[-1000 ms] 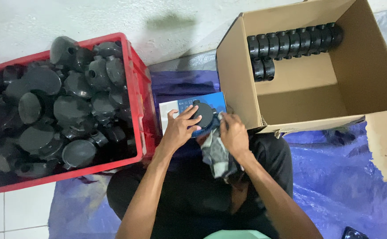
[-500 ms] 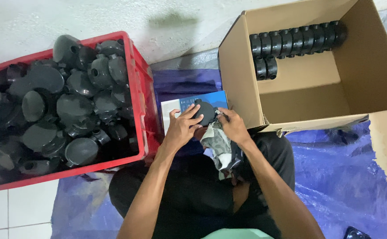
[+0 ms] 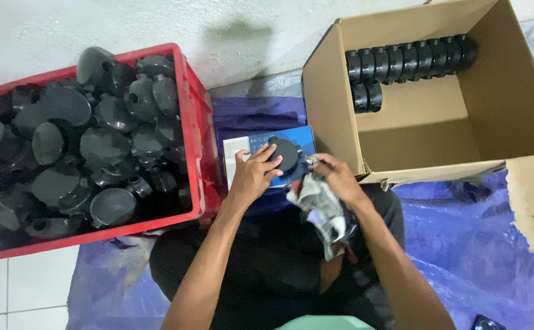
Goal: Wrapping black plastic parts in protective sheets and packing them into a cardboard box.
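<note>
Hold the round black fitting (image 3: 284, 156) steady under the closed left hand (image 3: 252, 177) fingers while the right hand (image 3: 339, 178), clenched on the rag (image 3: 325, 211), wipes beside that grip.

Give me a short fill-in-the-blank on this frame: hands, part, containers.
The left hand presses a round black part onto a ____ box.
The right hand grips a crumpled ____.
Loose black parts are piled in the ____ crate.
Neat rows of parts sit inside the ____ carton.

Missing words: blue; cloth; red; cardboard
</note>
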